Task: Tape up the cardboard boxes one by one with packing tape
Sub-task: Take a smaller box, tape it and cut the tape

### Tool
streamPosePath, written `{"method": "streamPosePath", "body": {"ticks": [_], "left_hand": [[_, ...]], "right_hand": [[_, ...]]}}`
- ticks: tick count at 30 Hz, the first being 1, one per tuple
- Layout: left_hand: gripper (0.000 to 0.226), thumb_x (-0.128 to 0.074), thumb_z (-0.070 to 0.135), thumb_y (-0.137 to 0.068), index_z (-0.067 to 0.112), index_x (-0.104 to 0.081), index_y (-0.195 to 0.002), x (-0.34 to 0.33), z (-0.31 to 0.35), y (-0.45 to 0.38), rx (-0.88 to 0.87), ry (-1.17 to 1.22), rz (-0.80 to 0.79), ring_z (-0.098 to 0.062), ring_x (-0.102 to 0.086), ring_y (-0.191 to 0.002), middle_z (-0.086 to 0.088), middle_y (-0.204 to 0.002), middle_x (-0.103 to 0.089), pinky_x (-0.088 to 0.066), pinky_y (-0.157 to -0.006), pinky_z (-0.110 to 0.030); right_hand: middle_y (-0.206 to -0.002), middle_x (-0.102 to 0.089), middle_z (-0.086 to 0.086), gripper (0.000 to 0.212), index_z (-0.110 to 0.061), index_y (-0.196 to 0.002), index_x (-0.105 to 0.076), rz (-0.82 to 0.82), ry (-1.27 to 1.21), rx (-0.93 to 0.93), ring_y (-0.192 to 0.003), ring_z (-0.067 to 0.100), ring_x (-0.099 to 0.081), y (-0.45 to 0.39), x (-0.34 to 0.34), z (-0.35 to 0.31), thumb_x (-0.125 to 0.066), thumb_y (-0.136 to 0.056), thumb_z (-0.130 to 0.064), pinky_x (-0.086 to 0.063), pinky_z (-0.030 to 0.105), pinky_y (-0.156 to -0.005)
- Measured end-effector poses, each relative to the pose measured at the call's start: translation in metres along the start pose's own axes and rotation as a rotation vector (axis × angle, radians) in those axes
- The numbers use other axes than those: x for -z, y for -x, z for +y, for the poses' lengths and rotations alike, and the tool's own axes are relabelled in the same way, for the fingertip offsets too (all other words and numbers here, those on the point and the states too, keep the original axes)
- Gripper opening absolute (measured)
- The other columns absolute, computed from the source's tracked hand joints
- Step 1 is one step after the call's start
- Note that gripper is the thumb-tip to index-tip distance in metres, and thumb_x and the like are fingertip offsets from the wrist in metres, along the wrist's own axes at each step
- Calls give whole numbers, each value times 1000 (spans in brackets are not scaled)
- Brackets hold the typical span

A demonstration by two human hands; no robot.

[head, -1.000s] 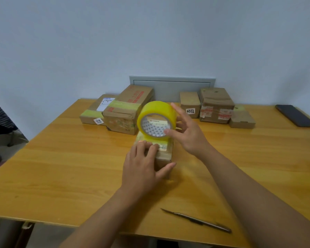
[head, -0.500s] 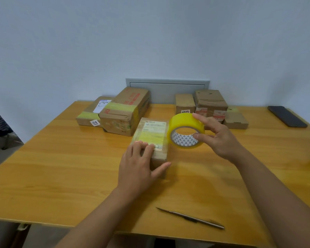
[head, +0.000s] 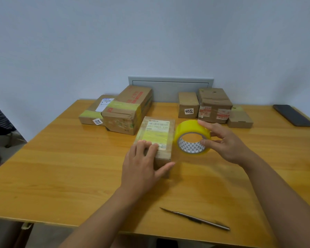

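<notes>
At the centre of the frame a small box [head: 157,138] lies on the wooden worktop [head: 61,167]. The left hand [head: 141,167] rests on its near end, fingers flat on the lid, thumb against the box's near side. Just right of the box, the right hand [head: 227,145] holds a yellow tape roll [head: 192,137] in its grip, thumb at the core, fingers over the rim. Two taped boxes [head: 123,111] sit at upper left, three more [head: 214,106] at upper right. A knife [head: 195,219] lies at the lower edge, a phone [head: 293,115] far right.
</notes>
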State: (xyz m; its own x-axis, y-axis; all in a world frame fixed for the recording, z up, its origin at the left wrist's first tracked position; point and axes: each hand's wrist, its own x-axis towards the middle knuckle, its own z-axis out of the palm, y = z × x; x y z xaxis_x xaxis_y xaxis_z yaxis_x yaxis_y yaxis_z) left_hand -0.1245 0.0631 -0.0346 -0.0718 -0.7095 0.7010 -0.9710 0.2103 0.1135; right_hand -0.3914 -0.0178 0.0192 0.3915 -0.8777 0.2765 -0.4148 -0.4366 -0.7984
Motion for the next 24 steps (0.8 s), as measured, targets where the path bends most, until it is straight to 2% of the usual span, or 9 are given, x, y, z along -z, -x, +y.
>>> {"method": "streamPosePath", "body": {"ticks": [6, 9, 11, 13, 15, 18, 19, 22, 24], "left_hand": [[65, -49, 78, -81, 21, -58, -110, 4, 3, -2, 23, 14, -47, -22, -47, -106, -3, -111, -50, -51, -80, -36], [75, -43, 81, -80, 20, -54, -124, 10, 6, -7, 66, -38, -119, -20, -47, -101, -2, -108, -50, -51, -80, -37], [79, -38, 82, -79, 22, -55, -128, 15, 8, -12, 66, -104, -162, -20, -48, -98, -1, -104, -50, -44, -85, -41], [76, -36, 84, -78, 24, -61, -118, 20, 6, -19, 23, -118, -201, -22, -49, -100, -1, -105, -50, -34, -90, -42], [77, -35, 86, -76, 23, -62, -111, 25, 2, -29, -32, -96, -281, -27, -43, -120, -7, -120, -50, -29, -103, -41], [81, -35, 89, -75, 22, -52, -116, 31, 0, -48, -94, -47, -497, -29, -3, -151, -10, -160, -23, -7, -121, -42], [83, -36, 90, -74, 22, -46, -122, 32, 1, -53, -109, -47, -560, -27, -4, -151, -7, -162, -19, -7, -121, -40], [101, -38, 93, -69, 21, -32, -139, 36, -1, -64, -105, -71, -641, -20, -30, -138, -1, -152, -34, -29, -113, -35], [112, -35, 96, -65, 23, -21, -149, 36, -3, -71, -121, -117, -690, -21, -29, -136, -1, -150, -31, -29, -113, -38]], "right_hand": [[-130, -51, -8, 64, -59, -133, -41, 0, -22, -42, -116, 9, -53, 3, -7, 13, -68, -90, -21, -48, 22, -87], [-131, -52, -5, 65, -57, -137, -40, 12, -58, -71, -120, 10, -52, 7, -12, 20, -68, -90, -22, -46, 21, -90], [-131, -51, -5, 65, -57, -136, -39, 33, -87, -76, -119, 6, -52, 10, -17, 21, -67, -91, -20, -49, 18, -86], [-130, -51, -6, 65, -56, -134, -39, 62, -122, -73, -115, -2, -53, 12, -21, 21, -66, -91, -15, -50, 13, -82], [-130, -51, -6, 66, -56, -133, -39, 88, -144, -73, -112, -7, -54, 15, -26, 23, -66, -91, -12, -49, 11, -80], [-131, -50, -14, 67, -59, -135, -37, 122, -166, -86, -113, -7, -54, 20, -33, 28, -66, -92, -15, -49, 10, -80], [-131, -50, -15, 67, -58, -136, -37, 134, -171, -87, -113, -9, -53, 22, -35, 29, -65, -92, -15, -49, 10, -80], [-129, -49, -10, 68, -54, -138, -34, 165, -156, -73, -112, -11, -52, 24, -41, 29, -64, -93, -13, -48, 9, -81], [-129, -48, -8, 68, -52, -140, -32, 184, -135, -64, -113, -9, -52, 25, -45, 32, -63, -94, -12, -50, 13, -82]]}}
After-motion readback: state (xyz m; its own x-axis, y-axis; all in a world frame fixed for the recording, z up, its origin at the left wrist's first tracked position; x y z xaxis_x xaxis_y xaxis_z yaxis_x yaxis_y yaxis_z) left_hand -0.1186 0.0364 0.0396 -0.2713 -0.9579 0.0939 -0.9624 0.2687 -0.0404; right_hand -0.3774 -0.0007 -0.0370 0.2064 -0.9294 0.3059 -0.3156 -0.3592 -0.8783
